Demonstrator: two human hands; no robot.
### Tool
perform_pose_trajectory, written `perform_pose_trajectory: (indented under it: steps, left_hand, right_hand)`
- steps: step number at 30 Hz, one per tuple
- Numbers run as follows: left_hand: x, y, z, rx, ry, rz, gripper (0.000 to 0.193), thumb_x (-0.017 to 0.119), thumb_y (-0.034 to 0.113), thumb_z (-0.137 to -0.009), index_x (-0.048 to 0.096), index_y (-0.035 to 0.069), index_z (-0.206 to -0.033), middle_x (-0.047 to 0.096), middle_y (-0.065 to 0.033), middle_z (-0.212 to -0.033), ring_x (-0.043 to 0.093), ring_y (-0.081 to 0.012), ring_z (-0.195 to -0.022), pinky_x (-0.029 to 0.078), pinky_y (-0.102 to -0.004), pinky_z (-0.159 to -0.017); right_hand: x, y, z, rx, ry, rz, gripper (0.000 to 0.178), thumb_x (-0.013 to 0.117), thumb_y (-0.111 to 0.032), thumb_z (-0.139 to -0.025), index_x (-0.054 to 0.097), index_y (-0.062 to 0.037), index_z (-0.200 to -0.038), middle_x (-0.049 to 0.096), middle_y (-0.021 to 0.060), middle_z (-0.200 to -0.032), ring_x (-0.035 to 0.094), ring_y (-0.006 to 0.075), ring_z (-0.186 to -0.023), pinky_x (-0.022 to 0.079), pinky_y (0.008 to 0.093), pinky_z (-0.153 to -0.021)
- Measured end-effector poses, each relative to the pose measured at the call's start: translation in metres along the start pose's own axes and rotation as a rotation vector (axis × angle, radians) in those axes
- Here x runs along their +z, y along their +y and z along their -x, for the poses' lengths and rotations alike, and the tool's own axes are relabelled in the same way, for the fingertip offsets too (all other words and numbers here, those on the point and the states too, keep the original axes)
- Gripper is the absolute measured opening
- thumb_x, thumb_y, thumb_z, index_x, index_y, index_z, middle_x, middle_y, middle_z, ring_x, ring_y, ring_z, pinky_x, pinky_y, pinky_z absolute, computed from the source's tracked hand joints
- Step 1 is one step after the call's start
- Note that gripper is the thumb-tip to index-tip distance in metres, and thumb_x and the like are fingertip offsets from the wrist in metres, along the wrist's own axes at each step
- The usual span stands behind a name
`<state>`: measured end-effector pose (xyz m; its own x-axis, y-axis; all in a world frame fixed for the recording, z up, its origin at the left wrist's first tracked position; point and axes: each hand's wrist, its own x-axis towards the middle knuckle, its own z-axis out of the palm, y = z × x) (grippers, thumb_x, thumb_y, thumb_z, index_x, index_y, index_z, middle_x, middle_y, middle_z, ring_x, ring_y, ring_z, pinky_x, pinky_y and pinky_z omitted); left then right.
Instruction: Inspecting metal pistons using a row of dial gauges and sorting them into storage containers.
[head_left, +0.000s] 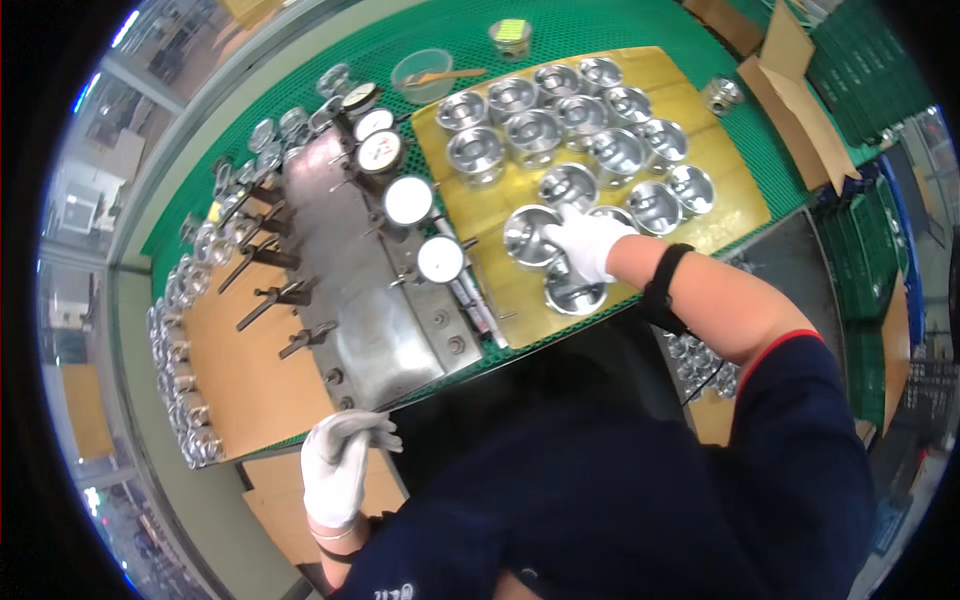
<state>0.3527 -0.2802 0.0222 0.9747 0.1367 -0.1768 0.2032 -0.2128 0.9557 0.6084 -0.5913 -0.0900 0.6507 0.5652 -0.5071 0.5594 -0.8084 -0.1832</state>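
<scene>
Several shiny cup-shaped metal pistons point(533, 130) stand on a yellow board point(480, 215), their hollow ends up. My right hand point(590, 243), in a white glove, reaches among the nearest ones. Its bent fingers grip the rim of a piston point(528, 238); part of the grip is hidden by the glove. Another piston point(574, 290) sits just below that hand, and one point(568, 186) stands beyond it. My left hand point(342, 465), also gloved in white, hangs off the table's front edge with its fingers stretched out and nothing in them. Closest to it is a metal gauge fixture point(365, 320).
Round dial gauges point(409, 202) line the fixture's right side; metal handles point(270, 300) stick out on its left. More pistons point(185, 375) line the left edge by a brown sheet point(240, 350). A clear bowl point(423, 75) sits behind. An open carton point(800, 120) stands at the right.
</scene>
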Motion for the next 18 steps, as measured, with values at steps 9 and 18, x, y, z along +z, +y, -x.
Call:
perform_pose_trajectory:
  steps: [9,18]
  left_hand:
    - [0.081,-0.002,-0.033,0.084,-0.417,-0.152,0.021,0.051,-0.003,-0.092,0.065,-0.007,-0.107,0.069,-0.0146,-0.094,0.071,-0.0222,-0.080,0.057,-0.0326,-0.075]
    - [0.285,-0.013,-0.168,0.592,-0.351,-0.740,0.061,0.065,0.024,-0.088,0.042,0.007,-0.142,0.053,-0.0228,-0.135,0.058,-0.0407,-0.114,0.046,-0.0482,-0.100]
  right_hand:
    - [0.004,0.005,0.112,-0.011,0.062,-0.379,0.075,0.086,-0.040,-0.063,0.058,-0.0159,-0.128,0.053,0.0228,-0.124,0.058,0.0403,-0.111,0.052,0.0454,-0.095]
    - [0.103,0.068,0.350,0.395,0.311,-0.902,0.078,0.086,-0.020,-0.060,0.055,-0.0072,-0.131,0.053,0.0206,-0.125,0.057,0.0357,-0.118,0.051,0.0419,-0.100]
